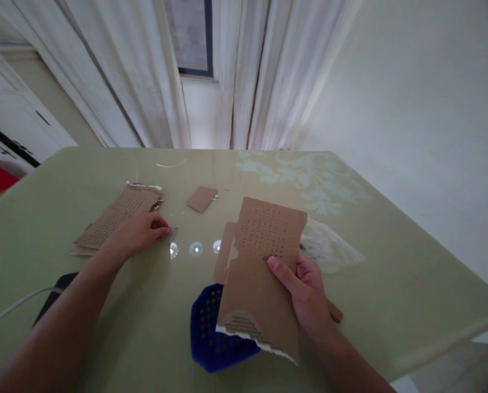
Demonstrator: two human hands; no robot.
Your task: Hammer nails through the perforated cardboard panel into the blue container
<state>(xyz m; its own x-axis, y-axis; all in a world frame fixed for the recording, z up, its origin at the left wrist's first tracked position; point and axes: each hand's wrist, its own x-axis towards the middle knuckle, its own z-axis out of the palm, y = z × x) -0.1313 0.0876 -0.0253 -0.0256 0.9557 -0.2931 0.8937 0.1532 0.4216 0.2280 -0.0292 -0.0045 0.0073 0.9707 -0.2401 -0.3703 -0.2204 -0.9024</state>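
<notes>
My right hand (309, 295) grips a torn piece of brown cardboard (260, 284), thumb on its face and fingers behind. Rows of small holes cover the cardboard's upper part, and its lower edge is ragged with corrugation showing. On the left, my left hand (149, 232) is low over the table with thumb and forefinger closed at some thin metal pins (173, 234). The fingertips meet the end of these pins; how many they pinch is too small to tell. Beside that hand lies a stack of hole-punched cardboard (121, 215), partly covered by my forearm.
Below the held cardboard stands a blue perforated basket (203, 338). A small cardboard square (202, 199) lies farther back on the glossy table (154, 327). Clear plastic film (329, 245) and a wooden handle (334, 311) are at right. A white cable (18, 303) crosses a black object (49, 300) at left.
</notes>
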